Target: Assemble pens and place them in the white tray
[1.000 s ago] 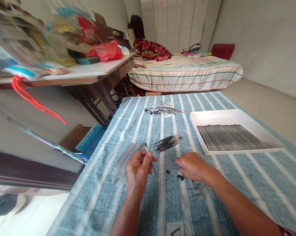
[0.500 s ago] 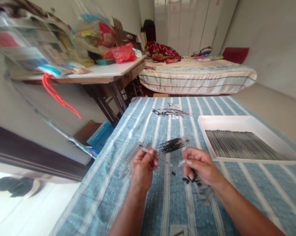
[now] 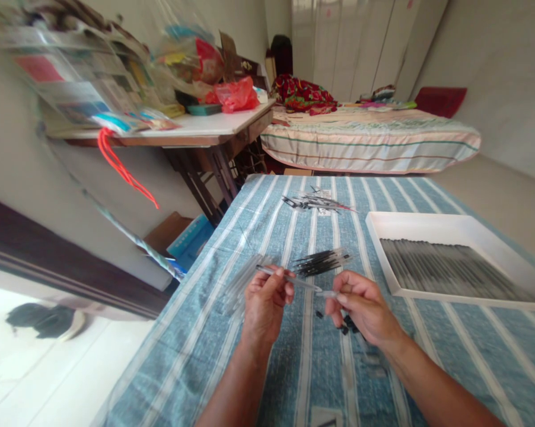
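Note:
My left hand (image 3: 264, 307) pinches a slim clear pen barrel (image 3: 303, 284) with a dark line inside, tilted down to the right. In the fingertips of my right hand (image 3: 366, 303) is a small clear pen cap (image 3: 327, 293); it meets the barrel's right end. Whether the cap is on the barrel or only touches it, I cannot tell. Beside my left hand lie several clear barrels (image 3: 241, 289). Black-filled ink refills (image 3: 321, 263) lie beyond both hands. Small black plugs (image 3: 350, 324) and blurred clear pieces (image 3: 374, 363) are under and near my right hand.
A white tray (image 3: 378, 258) with a row of dark pens (image 3: 449, 270) stands at the right. Farther back lies a loose heap of thin refills (image 3: 316, 203) on the striped tablecloth (image 3: 196, 356). A cluttered side table (image 3: 196, 135) and a bed (image 3: 369, 139) are beyond.
My hands have come closer together, and the cap in my right hand now meets the barrel's end. The whole view has shifted slightly, with things appearing farther right.

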### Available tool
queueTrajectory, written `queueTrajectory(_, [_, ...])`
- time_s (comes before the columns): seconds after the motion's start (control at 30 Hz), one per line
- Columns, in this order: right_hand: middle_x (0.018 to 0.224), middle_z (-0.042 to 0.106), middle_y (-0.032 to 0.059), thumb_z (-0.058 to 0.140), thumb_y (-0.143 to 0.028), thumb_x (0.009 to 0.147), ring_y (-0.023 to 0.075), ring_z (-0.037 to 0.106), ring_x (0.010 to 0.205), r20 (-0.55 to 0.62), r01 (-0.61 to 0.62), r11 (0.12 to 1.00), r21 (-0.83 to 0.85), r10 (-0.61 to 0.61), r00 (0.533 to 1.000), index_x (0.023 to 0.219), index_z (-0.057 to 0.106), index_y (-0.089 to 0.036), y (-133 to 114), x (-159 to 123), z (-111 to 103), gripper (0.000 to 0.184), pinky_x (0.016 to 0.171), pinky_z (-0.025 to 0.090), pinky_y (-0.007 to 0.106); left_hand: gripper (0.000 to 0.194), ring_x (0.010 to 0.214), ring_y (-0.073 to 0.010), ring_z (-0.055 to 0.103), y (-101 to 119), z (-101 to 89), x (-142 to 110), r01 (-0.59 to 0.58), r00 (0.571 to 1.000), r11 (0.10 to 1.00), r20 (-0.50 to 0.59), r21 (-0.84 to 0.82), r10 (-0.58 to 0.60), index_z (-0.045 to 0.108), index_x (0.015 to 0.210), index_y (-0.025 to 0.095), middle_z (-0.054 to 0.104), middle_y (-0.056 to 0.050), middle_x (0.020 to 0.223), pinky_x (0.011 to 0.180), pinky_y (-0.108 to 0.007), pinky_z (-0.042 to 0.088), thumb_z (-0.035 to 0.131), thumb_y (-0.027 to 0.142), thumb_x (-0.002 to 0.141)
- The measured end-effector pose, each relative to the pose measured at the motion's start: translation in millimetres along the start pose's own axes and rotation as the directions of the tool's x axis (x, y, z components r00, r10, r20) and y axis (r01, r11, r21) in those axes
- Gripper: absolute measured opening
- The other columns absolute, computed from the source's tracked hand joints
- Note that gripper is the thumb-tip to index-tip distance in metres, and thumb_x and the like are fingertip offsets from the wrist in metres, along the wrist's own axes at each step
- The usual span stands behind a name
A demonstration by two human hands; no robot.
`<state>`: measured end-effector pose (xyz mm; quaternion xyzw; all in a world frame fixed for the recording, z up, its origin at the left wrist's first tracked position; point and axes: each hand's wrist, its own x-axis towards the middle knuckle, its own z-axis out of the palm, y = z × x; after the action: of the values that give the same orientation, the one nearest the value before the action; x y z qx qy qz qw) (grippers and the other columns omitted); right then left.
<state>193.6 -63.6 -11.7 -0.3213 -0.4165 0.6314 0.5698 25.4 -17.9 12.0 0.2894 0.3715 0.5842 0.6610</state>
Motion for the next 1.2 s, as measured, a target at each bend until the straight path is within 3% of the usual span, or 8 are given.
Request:
queueTrajectory(0.7, [0.069,0.068,0.0024,0.066,-0.021,0.076,0.0099,0.058,0.048,-0.032,0.028,0.998,-0.062,-0.03,0.999,0.077,0.054,-0.017,8.3,0.9,-0.9,0.012,0.047,0.044,0.021,0.021,0.04,-0.0069,0.052,-0.3,4.0,-2.5,0.038,0.999,0.999,-0.006,0.029,-0.038,0.053,0.073,0.015,0.067,-0.001,0.063,0.037,-0.016,0.036,0.071,0.022,0.065])
queueTrajectory(0.93, [0.065,0.068,0.0001,0.068,-0.024,0.074,0.009,0.058,0.047,-0.087,0.005,0.989,-0.151,-0.019,0.996,0.079,0.056,-0.017,11.4,0.8,2.1,0.015,0.046,0.045,0.02,0.019,0.041,-0.0077,0.054,-3.3,2.8,-2.5,0.043,0.999,0.997,0.008,0.065,-0.044,0.054,0.075,0.014,0.068,-0.003,0.065,0.037,-0.017,0.04,0.069,0.022,0.067])
queueTrajectory(1.2, [0.062,0.068,0.0008,0.066,-0.025,0.074,0.0118,0.061,0.048,-0.174,0.052,0.968,-0.245,-0.096,0.98,0.074,0.057,-0.017,16.5,0.6,6.4,0.012,0.047,0.048,0.023,0.02,0.043,-0.0103,0.059,-11.7,-1.8,-0.8,0.005,1.0,0.997,0.003,0.077,-0.005,0.053,0.077,0.014,0.07,-0.004,0.066,0.04,-0.02,0.047,0.07,0.022,0.069])
